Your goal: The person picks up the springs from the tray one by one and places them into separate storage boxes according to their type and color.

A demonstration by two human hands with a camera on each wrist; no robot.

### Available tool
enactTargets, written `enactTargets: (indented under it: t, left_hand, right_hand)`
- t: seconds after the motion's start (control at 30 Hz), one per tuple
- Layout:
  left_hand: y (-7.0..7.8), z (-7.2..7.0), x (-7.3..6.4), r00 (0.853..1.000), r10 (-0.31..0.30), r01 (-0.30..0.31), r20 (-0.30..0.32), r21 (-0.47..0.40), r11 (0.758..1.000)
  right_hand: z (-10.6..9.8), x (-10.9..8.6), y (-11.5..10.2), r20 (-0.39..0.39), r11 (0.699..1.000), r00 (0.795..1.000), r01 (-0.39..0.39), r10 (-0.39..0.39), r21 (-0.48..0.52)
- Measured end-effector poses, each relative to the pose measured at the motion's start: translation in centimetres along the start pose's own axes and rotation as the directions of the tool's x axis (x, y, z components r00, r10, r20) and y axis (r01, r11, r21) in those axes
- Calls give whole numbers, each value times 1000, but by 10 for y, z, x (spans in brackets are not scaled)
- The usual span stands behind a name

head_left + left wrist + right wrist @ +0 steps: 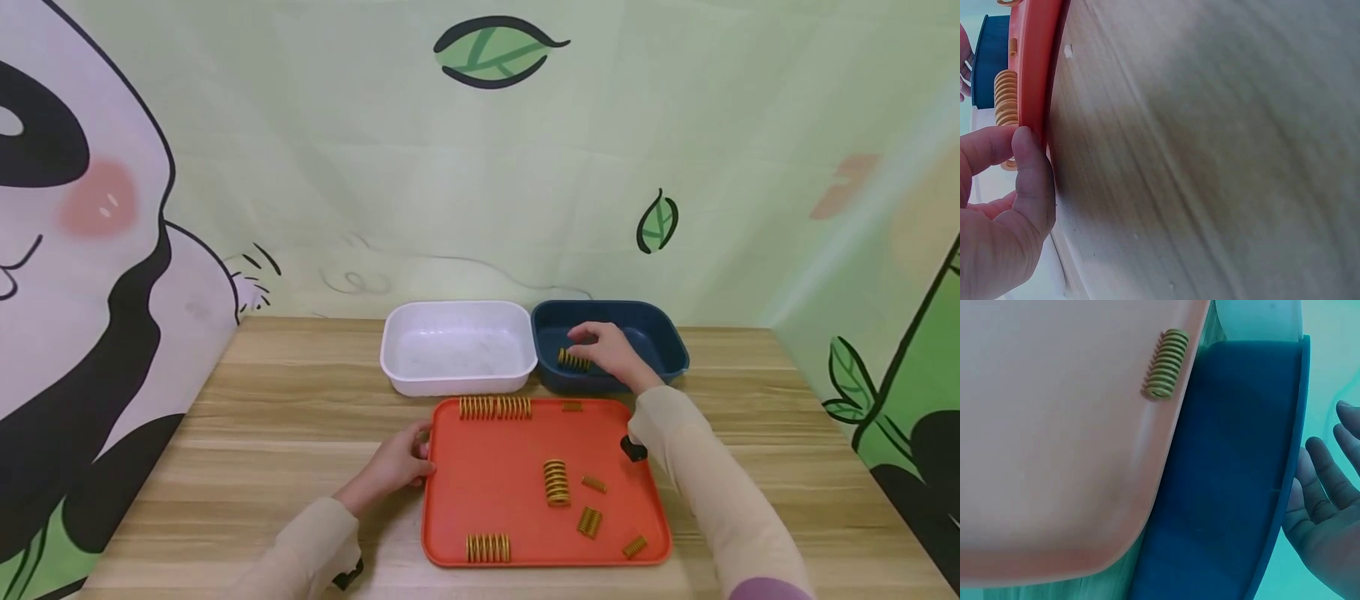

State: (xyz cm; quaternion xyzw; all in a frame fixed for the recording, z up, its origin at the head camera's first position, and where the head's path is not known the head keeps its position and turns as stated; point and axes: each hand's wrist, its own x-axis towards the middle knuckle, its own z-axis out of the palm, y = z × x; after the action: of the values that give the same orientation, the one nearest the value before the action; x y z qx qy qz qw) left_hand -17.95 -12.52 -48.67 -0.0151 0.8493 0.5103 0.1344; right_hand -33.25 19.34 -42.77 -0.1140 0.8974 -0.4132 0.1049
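My left hand (397, 457) holds the left edge of a red tray (480, 475); in the left wrist view its thumb and finger meet at the tray's rim (1034, 75). My right hand (611, 350) is over the dark blue bin (652, 321), its fingers spread and slightly bent. A yellow coil spring (573, 360) lies in that bin just below the fingers. Seen from the right wrist, nothing shows between the fingers. On the tray are several springs: large ones along the far edge (495, 407), a thick one (556, 483) near the middle, and small ones (589, 522).
A white bin (457, 358) stands left of the blue one, beyond the tray. Another large spring (487, 547) lies by the tray's near edge. All stand on a wood-grain table (300, 400), with a printed cloth (337, 167) hanging behind.
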Motion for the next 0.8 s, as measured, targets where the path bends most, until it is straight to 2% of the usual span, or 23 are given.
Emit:
enactTargets:
  t: [0.2,0.8]
  left_hand:
    - [0,0,0,1000,12,-12,8,5,1000]
    - [-1,1,1,1000,6,-6,-3,-3,1000]
  right_hand:
    - [2,-4,-4,-4,1000,1000,-6,6,-3]
    - [6,-18,-16,26,998,998,56,-55,-24]
